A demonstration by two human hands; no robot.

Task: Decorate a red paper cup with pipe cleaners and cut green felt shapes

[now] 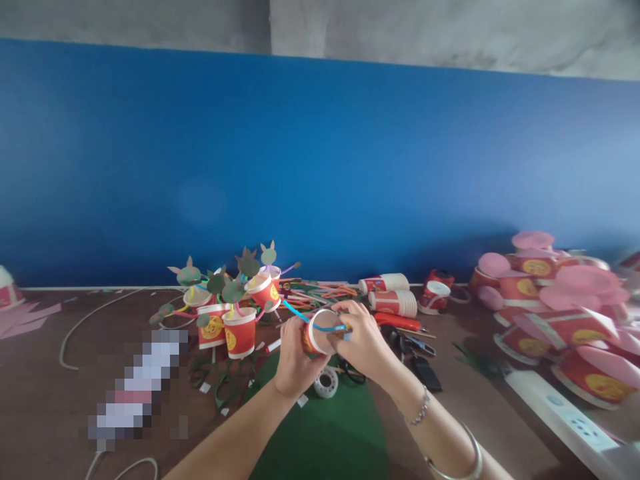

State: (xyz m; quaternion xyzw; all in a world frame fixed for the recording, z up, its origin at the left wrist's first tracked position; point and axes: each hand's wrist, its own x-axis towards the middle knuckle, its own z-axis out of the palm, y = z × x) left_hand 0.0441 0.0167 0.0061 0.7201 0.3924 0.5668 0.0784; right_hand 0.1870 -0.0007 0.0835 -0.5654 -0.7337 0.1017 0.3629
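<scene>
left hand [299,357]: fingers wrapped round red cup [325,341] | right hand [367,339]: fingers pinching blue stem [296,311] at its mouth | critter cups [240,335] all bunched up just left

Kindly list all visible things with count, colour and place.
held cup: one, red, between hands
bendy strip: one, blue, across cup
green-headed cups: several, red, left
loose strips: many, mixed, behind hands
plain cups: many, red-white, right
tool: one, orange, right
small items: several, black, right
tape roll: one, white, on sheet
sheet: one, green, centre
power strip: one, white, right
pink-disc cups: many, red, far right
paper strips: several, pink, far left
cables: count unclear, white, left
pixelated object: one, mixed, left
scraps: several, white, scattered
table: one, brown, beneath
panel: one, blue, behind
wall: one, grey, above
bracelets: two, silver, right wrist
left hand: one, on cup
right hand: one, at strip
</scene>
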